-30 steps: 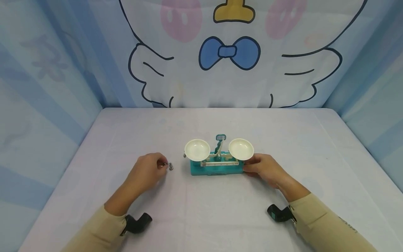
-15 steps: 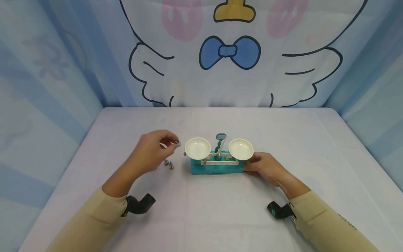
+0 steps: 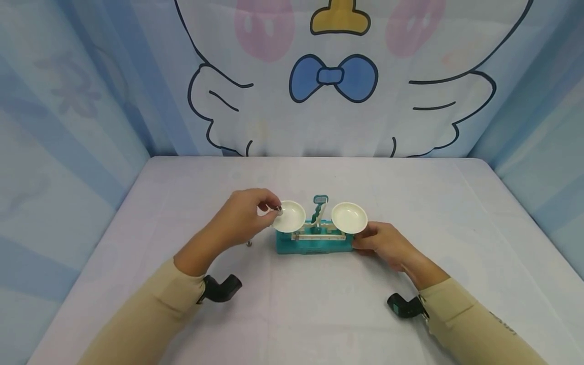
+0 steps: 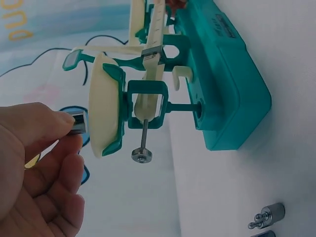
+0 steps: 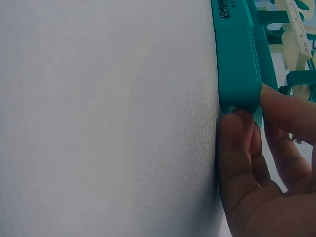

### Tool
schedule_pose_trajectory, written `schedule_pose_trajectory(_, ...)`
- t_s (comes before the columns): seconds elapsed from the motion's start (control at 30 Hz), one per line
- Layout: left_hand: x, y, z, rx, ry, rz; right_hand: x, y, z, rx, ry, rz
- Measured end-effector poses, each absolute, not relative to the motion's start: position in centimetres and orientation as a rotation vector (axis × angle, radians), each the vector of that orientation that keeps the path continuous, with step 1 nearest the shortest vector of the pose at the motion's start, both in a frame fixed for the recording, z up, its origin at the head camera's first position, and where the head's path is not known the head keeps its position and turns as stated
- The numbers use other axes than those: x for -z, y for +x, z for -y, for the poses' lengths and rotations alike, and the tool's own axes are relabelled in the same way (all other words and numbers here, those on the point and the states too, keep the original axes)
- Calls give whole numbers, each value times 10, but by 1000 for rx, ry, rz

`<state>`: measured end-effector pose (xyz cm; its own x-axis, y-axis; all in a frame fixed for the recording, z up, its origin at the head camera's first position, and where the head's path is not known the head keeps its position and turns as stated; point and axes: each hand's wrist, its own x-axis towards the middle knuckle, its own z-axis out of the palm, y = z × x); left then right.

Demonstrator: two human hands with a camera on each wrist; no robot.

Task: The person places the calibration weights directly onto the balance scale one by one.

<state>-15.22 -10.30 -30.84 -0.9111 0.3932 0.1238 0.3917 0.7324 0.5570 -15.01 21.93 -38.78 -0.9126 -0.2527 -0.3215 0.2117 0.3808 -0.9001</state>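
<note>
A teal balance scale (image 3: 315,246) stands on the table, with a cream left pan (image 3: 293,219) and a cream right pan (image 3: 349,218). My left hand (image 3: 244,214) pinches a small metal weight (image 4: 79,122) between thumb and finger. In the left wrist view that weight is right at the upper face of the left pan; whether it touches cannot be told. My right hand (image 3: 388,244) grips the right end of the scale's base (image 5: 239,74), its fingers curled around the end. More small metal weights (image 4: 273,213) stand on the table left of the scale, mostly hidden behind my left hand in the head view.
A white cloth covers the table (image 3: 310,309). Behind it hangs a printed curtain with a blue bow (image 3: 330,76). Blue curtains close off both sides. A knurled adjusting screw (image 4: 141,155) sticks out from the scale's left end.
My left hand lifted a metal weight from the group on the table and carried it up and right to the left pan. The right hand and the scale have stayed in place.
</note>
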Motion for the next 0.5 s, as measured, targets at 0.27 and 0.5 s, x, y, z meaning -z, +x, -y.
schedule_pose_trajectory(0.27, 311, -156, 90, -741, 748, -2997, 387, -149, -219, 1555, -25, -2233)
schedule_pose_trajectory(0.5, 313, -157, 85, -647, 730, -3019, 387, -149, -218, 1547, -27, -2241)
